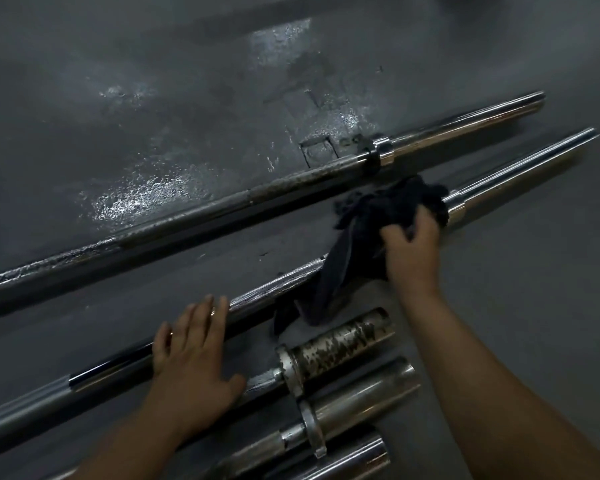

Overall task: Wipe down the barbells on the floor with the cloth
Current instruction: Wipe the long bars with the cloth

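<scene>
Head view: looked down on a grey floor [499, 289] with several barbells lying side by side.
Right hand [411, 244]: clamped on a bunched dark cloth [368, 216], fingers curled into the folds, pressed down on the middle barbell [278, 287].
Cloth: sat on that shaft just short of the shiny collar, with a loose tail trailing down to the floor beside a rusty sleeve [336, 342].
Left hand [191, 344]: lay flat with fingers straight and slightly apart, rested on the same shaft further along, held nothing.
Far barbell [187, 211]: lay well apart from the cloth, crusted and dull along part of its shaft; judged not yet cleaned.
Near barbells [361, 400]: seen as three thick sleeve ends below the hands, the topmost blotched with rust.
Step in hand: judged to be the rubbing of the middle shaft near its collar.
Wiping well: would have been best done by wrapping the cloth right round the shaft, not merely pressing from above, then drawing it along in long strokes; firmer rubbing probably called for on the knurled stretch; flat left palm useful against rolling; loose tail better gathered in, away from the dirty floor.
Risk: possible rolling toward the neighbouring bars without steady pressure.
Containers: none seen, so nothing held inside anything.
</scene>
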Action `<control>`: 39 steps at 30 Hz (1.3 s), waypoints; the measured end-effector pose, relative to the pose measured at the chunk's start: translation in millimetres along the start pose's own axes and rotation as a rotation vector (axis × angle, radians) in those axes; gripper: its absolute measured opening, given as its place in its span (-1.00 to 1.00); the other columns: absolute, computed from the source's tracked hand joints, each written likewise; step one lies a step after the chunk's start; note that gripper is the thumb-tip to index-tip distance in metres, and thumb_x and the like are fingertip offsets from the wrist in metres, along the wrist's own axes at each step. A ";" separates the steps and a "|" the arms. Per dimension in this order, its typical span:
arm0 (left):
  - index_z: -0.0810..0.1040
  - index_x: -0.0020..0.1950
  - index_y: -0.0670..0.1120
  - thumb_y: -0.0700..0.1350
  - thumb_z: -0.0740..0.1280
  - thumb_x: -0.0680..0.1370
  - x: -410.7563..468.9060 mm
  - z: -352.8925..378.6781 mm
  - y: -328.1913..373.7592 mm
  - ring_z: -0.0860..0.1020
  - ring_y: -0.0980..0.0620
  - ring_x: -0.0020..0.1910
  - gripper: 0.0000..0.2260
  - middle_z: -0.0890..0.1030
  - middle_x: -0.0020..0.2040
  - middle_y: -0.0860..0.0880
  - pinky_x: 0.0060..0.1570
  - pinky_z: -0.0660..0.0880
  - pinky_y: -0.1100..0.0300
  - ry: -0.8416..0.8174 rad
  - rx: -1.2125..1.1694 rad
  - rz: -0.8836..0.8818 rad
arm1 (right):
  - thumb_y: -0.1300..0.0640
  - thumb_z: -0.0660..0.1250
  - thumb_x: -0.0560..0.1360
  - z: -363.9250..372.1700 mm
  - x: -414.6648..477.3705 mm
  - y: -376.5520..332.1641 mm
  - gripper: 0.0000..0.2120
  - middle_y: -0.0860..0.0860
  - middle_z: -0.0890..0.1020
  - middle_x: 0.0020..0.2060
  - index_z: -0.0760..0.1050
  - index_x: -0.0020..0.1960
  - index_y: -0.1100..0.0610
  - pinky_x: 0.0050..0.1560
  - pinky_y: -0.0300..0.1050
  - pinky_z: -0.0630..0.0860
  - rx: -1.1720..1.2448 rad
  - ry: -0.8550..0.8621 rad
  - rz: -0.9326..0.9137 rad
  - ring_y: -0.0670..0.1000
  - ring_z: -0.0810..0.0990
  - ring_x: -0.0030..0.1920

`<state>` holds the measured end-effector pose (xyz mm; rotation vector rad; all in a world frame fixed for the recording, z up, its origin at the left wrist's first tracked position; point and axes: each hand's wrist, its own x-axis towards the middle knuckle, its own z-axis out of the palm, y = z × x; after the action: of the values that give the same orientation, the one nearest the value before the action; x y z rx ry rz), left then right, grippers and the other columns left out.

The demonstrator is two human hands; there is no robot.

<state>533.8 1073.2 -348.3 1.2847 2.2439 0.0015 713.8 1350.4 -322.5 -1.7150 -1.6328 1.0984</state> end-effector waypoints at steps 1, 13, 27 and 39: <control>-0.26 0.57 0.18 0.32 0.14 0.20 -1.1 0.7 -0.6 0.07 -0.06 0.56 0.01 0.07 0.61 -0.01 0.43 -0.14 -0.06 0.007 0.002 -0.002 | -0.08 0.33 0.35 11.9 -10.2 0.4 -0.44 0.20 0.49 0.25 0.51 0.30 0.12 0.34 0.03 0.41 -0.194 -0.096 -0.101 0.16 0.48 0.23; 0.29 0.51 0.06 0.25 0.18 0.22 -20.1 -13.8 15.8 0.35 -0.06 0.40 -0.16 0.41 0.43 -0.02 0.38 0.21 -0.14 -0.024 -0.093 -0.046 | 0.06 0.49 0.45 0.3 -41.1 -4.7 -0.41 0.06 0.52 0.23 0.33 0.40 -0.06 0.16 0.01 0.53 -0.446 -0.337 -0.383 0.12 0.54 0.22; 0.15 0.53 -0.11 0.25 0.31 0.46 144.5 -93.8 -47.3 0.31 -0.25 0.42 -0.23 0.28 0.50 -0.18 0.35 0.28 -0.19 0.173 0.085 -0.202 | 0.00 0.46 0.40 2.6 19.0 21.2 -0.55 0.04 0.63 0.03 0.52 0.27 0.00 0.01 0.06 0.56 -0.653 -0.172 -0.534 0.14 0.62 0.01; 0.20 0.50 0.07 0.43 0.10 0.17 150.7 -84.6 -57.6 0.28 -0.16 0.44 -0.07 0.26 0.49 -0.07 0.35 0.21 -0.19 0.115 0.140 -0.178 | 0.10 0.37 0.45 21.8 81.8 -68.7 -0.62 -0.07 0.61 0.09 0.46 0.24 -0.05 0.14 -0.26 0.46 0.015 -0.052 -0.397 -0.13 0.56 0.08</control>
<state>389.9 1184.3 -360.6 1.1774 2.4885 -0.1529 652.9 1436.2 -293.7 -1.2829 -1.8876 0.9614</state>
